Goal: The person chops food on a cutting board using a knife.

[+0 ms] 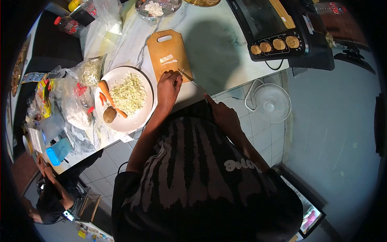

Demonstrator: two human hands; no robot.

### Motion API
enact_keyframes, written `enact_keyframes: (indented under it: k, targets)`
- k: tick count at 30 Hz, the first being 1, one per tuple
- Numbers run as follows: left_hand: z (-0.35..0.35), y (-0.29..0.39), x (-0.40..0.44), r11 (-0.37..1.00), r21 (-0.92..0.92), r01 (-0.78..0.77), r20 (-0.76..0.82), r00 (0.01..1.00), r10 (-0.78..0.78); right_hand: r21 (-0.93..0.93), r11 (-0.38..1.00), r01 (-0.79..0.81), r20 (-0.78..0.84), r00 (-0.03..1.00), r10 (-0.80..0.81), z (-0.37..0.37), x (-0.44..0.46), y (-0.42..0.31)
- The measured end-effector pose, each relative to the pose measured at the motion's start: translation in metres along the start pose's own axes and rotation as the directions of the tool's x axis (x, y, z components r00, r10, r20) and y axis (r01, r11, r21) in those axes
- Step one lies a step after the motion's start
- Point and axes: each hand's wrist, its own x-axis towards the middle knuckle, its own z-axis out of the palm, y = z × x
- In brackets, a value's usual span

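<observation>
On the marble counter lies a wooden cutting board [155,48] with a few white strips [168,59] on it. My left hand [168,86] rests at the board's near edge, fingers curled together; what they hold, if anything, is too small to tell. A knife [186,76] points over the board's near right corner. Its handle end is at my right hand [221,113], whose fingers are wrapped round it, with one finger stretched along it. Left of the board, a white plate [133,126] bears chopped pale pieces [128,94], a carrot [104,89], small red-orange chillies and a brown potato [109,114].
A black oven [276,28] stands at the back right. Plastic bags [74,103], a blue container [59,151] and bottles [68,25] crowd the left. Behind is a metal bowl [157,10]. Another person [56,193] is at the lower left. A white fan [271,103] is on the right.
</observation>
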Motion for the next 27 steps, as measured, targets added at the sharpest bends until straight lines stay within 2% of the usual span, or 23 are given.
enact_keyframes:
  k: [1,3,7,9,13,16,18,19,21,27]
  targets:
    - [0.0,0.0,0.0,1.0,-0.001,0.002,0.0,1.0,-0.002,-0.001,1.0,0.0,0.002,1.0,0.0,0.002,0.001,0.002]
    - [-0.001,-0.001,-0.001,0.998,0.028,-0.058,0.004,0.998,0.058,0.003,0.997,0.077,-0.114,0.99,-0.077,0.01,0.001,0.008]
    - [0.001,-0.006,-0.004,0.984,0.071,-0.166,-0.015,0.986,0.167,0.024,0.998,0.062,-0.078,0.995,-0.06,0.011,0.001,0.011]
    - [-0.001,-0.01,-0.005,0.969,0.106,-0.221,0.032,0.975,0.219,-0.028,0.996,0.081,-0.094,0.992,-0.084,0.006,0.003,0.01]
    - [-0.004,-0.012,-0.007,0.968,0.108,-0.225,0.06,0.974,0.219,-0.053,0.995,0.084,-0.09,0.992,-0.088,0.002,0.009,0.008]
    - [-0.003,-0.009,-0.006,0.981,0.082,-0.177,0.044,0.984,0.174,-0.047,0.996,0.075,-0.098,0.992,-0.079,0.003,0.011,0.01]
    - [-0.001,-0.004,-0.005,0.999,-0.029,0.023,-0.01,1.0,-0.023,0.021,0.99,0.138,-0.144,0.981,-0.133,0.007,0.009,0.016]
    - [-0.002,-0.002,-0.003,0.999,-0.031,0.025,-0.009,1.0,-0.025,0.021,0.99,0.136,-0.142,0.981,-0.132,0.007,0.007,0.017]
    - [-0.002,-0.001,0.001,0.969,-0.127,0.214,0.057,0.976,-0.208,0.071,0.988,0.14,-0.129,0.983,-0.131,0.005,0.003,0.018]
    - [-0.001,-0.003,0.001,0.964,-0.139,0.225,0.025,0.974,-0.224,0.155,0.982,0.109,-0.051,0.993,-0.102,-0.001,-0.002,0.014]
